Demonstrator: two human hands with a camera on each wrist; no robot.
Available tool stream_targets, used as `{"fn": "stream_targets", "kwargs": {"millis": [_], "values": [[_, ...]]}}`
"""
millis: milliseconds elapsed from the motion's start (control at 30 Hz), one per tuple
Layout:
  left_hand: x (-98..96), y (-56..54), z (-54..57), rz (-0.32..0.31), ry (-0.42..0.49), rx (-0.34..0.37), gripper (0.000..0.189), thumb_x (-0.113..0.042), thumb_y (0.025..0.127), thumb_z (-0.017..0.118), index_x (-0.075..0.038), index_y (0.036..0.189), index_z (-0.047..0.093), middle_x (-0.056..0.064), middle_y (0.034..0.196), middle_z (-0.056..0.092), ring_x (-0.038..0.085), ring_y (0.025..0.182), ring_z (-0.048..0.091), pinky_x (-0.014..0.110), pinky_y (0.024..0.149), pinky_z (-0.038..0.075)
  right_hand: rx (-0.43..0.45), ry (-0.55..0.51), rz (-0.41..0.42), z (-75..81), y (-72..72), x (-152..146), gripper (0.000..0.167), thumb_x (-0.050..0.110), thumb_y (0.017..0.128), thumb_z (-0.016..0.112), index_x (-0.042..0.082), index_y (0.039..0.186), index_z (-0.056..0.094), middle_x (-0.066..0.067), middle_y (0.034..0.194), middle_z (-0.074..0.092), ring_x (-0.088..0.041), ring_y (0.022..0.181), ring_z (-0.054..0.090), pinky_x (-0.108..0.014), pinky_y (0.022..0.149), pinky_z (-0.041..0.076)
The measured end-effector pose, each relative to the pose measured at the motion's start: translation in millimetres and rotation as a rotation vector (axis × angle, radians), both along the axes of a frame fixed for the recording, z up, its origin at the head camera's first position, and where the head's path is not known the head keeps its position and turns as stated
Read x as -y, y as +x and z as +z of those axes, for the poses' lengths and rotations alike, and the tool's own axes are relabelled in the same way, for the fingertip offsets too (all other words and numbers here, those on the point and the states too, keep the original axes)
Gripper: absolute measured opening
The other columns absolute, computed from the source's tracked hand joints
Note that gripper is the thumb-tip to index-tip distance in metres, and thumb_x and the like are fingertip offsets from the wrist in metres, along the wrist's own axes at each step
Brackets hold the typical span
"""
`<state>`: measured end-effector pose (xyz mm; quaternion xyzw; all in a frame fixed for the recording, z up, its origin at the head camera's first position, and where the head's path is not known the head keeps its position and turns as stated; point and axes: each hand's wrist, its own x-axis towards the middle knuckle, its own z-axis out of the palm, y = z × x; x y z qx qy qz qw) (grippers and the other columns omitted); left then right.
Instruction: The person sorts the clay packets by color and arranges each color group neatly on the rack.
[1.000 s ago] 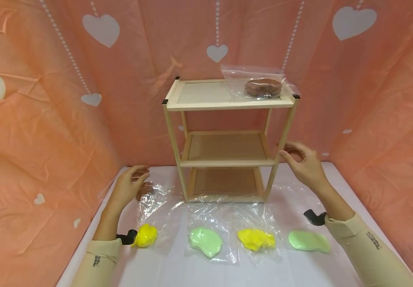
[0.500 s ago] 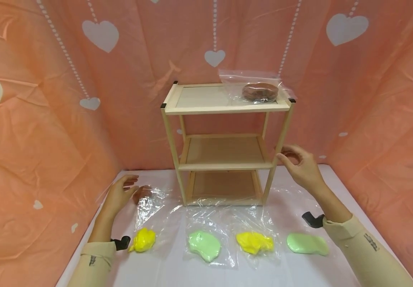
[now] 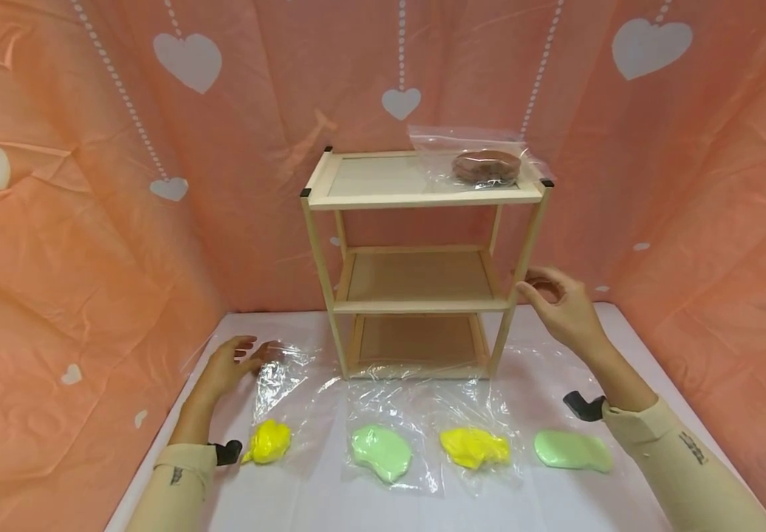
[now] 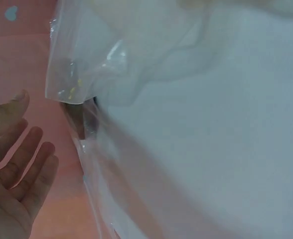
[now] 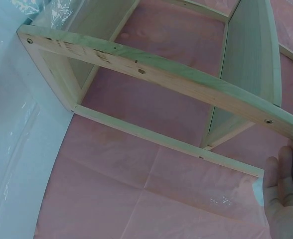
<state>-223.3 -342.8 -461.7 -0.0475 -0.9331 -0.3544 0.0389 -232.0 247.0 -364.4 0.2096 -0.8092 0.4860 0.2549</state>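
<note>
My left hand (image 3: 223, 366) is just left of a clear plastic bag with a brown lump (image 3: 264, 355), low over the table. In the left wrist view its fingers (image 4: 24, 164) are spread and relaxed, apart from the bag (image 4: 86, 79), and brown shows behind the plastic. At the right side of a three-tier wooden shelf (image 3: 422, 304), my right hand (image 3: 569, 310) holds the front post at middle-tier height, thumb in front and a finger showing behind. In the right wrist view the fingers (image 5: 286, 184) reach the post's edge at the far right.
Another bagged brown lump (image 3: 485, 168) lies on the top tier. Along the front of the table are bagged yellow lumps (image 3: 269, 442) (image 3: 474, 447) and light green lumps (image 3: 381, 452) (image 3: 574, 451). A peach curtain (image 3: 256, 222) encloses the sides and back.
My left hand has drawn back toward me and to the left, off the brown lump, and its fingers have spread. The right hand stays at the post. The view shifts slightly.
</note>
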Motion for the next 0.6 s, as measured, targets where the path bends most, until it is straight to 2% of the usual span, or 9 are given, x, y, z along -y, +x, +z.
{"fn": "stream_targets", "kwargs": {"millis": [133, 267, 467, 600], "values": [[-1.7, -1.2, -4.9, 0.015, -0.006, 0.062, 0.06, -0.01, 0.103, 0.072, 0.014, 0.151, 0.045, 0.039, 0.148, 0.051, 0.057, 0.129, 0.052, 0.068, 0.109, 0.048, 0.0, 0.009, -0.011, 0.7, -0.4, 0, 0.023, -0.001, 0.101, 0.074, -0.008, 0.122, 0.074, 0.016, 0.103, 0.068, 0.008, 0.097, 0.065, -0.007, 0.092, 0.05], [-3.9, -5.1, -7.7, 0.037, -0.009, 0.112, 0.066, -0.016, 0.103, 0.074, 0.014, 0.153, 0.043, 0.039, 0.15, 0.049, 0.056, 0.131, 0.051, 0.068, 0.11, 0.048, 0.011, 0.008, -0.012, 1.6, 0.1, 0, 0.023, 0.001, 0.101, 0.074, -0.007, 0.123, 0.074, 0.006, 0.103, 0.071, 0.007, 0.097, 0.065, -0.007, 0.092, 0.05], [-6.5, -9.8, -11.6, 0.035, -0.026, 0.109, 0.064, -0.013, 0.1, 0.079, 0.019, 0.146, 0.047, 0.042, 0.138, 0.056, 0.057, 0.124, 0.057, 0.066, 0.107, 0.051, 0.015, 0.0, -0.016, 0.6, 0.3, 0, 0.025, -0.003, 0.098, 0.075, -0.008, 0.123, 0.074, -0.013, 0.107, 0.073, 0.008, 0.097, 0.064, -0.006, 0.092, 0.048], [-7.3, -12.0, -14.2, 0.03, -0.036, 0.113, 0.052, -0.015, 0.107, 0.069, 0.019, 0.142, 0.051, 0.04, 0.133, 0.06, 0.054, 0.12, 0.06, 0.064, 0.104, 0.053, 0.02, 0.006, -0.016, 0.8, -0.1, 0, 0.026, -0.006, 0.097, 0.075, -0.008, 0.124, 0.073, -0.017, 0.108, 0.072, 0.008, 0.097, 0.063, -0.006, 0.092, 0.048]]}}
